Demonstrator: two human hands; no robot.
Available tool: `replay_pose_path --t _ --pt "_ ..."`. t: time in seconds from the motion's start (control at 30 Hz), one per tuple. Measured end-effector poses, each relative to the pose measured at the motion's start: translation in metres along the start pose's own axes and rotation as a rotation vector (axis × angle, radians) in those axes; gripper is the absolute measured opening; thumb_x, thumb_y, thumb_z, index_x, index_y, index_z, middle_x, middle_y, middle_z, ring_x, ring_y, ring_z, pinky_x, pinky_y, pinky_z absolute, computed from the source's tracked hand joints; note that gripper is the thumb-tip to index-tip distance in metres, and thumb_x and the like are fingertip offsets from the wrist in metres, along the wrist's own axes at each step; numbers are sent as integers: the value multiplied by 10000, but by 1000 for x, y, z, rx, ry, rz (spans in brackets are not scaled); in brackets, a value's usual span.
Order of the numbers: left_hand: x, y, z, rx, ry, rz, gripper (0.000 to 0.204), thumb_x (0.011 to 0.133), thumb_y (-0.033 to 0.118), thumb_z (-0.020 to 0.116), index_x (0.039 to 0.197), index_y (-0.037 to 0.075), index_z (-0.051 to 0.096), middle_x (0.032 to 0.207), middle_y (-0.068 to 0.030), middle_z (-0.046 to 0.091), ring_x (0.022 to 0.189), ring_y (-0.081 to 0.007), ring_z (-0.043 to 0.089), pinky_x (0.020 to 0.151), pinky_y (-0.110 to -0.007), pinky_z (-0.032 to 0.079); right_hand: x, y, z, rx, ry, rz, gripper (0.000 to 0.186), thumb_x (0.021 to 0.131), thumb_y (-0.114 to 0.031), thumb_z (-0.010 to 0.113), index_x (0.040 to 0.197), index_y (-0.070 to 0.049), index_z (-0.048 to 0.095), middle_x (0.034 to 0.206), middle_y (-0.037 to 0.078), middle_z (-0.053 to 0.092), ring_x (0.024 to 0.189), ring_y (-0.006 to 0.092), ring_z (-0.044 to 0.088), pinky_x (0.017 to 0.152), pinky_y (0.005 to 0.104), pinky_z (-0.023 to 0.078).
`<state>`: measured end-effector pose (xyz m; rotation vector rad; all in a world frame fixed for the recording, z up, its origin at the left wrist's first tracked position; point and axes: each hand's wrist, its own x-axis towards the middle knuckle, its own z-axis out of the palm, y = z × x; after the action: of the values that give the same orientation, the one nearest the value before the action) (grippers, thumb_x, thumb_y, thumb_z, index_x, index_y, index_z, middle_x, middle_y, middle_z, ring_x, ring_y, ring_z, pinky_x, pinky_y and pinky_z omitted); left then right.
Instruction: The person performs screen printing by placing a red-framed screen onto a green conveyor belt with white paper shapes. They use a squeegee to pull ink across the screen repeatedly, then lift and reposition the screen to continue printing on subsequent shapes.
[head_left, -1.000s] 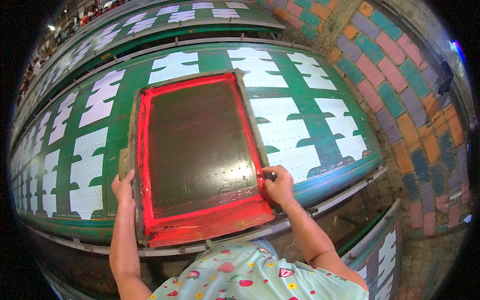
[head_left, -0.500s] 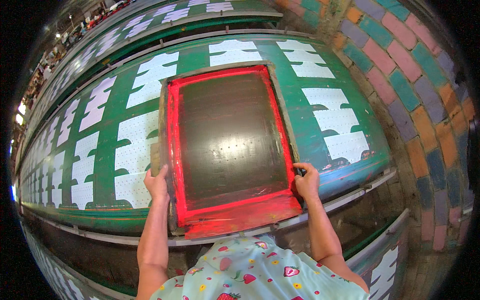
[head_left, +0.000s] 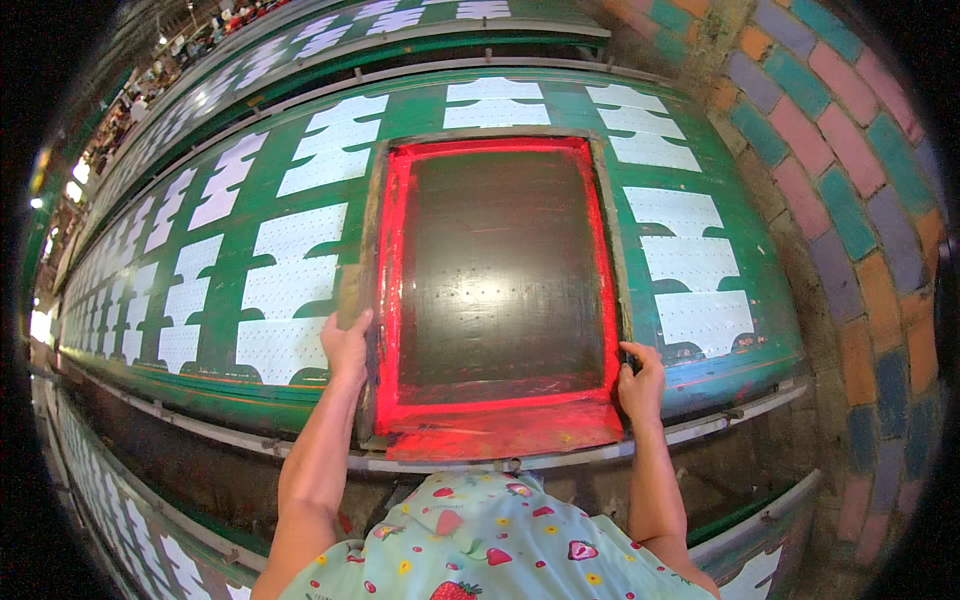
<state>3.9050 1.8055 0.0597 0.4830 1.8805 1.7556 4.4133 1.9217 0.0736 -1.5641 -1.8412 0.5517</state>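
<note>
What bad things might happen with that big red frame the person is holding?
The printing frame is smeared with wet-looking red ink near both the left hand and right hand, so fingers might smudge the white fabric pieces. If the frame slides on the green table, the print may blur.

A rectangular printing screen (head_left: 500, 290) with a red-stained wooden frame and dark mesh lies flat on the green bench (head_left: 250, 390), between the fingers (head_left: 345, 325) gripping its two long sides.

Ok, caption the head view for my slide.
Both hands, left and right, grip a red-edged printing screen on a long green table of white cloth pieces.
</note>
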Motion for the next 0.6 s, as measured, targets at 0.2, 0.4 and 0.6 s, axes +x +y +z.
replay_pose_path --t 0.2,0.4,0.6 --pt "-4 -4 8 89 17 35 393 934 98 881 1270 -46 739 1146 -149 819 979 -223 762 912 -388 587 -54 -69 -22 -80 -241 -525 446 852 -97 867 1290 -92 785 1462 203 696 1287 418 676 1084 514 556" --pt "0 -13 11 178 42 37 414 895 158 919 1233 -31 771 1112 -167 834 977 -250 776 908 -413 590 -97 -122 -9 -188 -576 -719 519 821 -50 812 1333 -123 778 1380 165 739 1264 403 700 1081 525 572" --pt "-1 -15 10 345 99 85 433 882 245 931 1187 -17 768 1053 -192 842 937 -299 807 881 -439 612 -84 -163 17 -308 -594 -734 503 807 -39 767 1302 -123 782 1245 124 784 1150 349 749 972 514 601"
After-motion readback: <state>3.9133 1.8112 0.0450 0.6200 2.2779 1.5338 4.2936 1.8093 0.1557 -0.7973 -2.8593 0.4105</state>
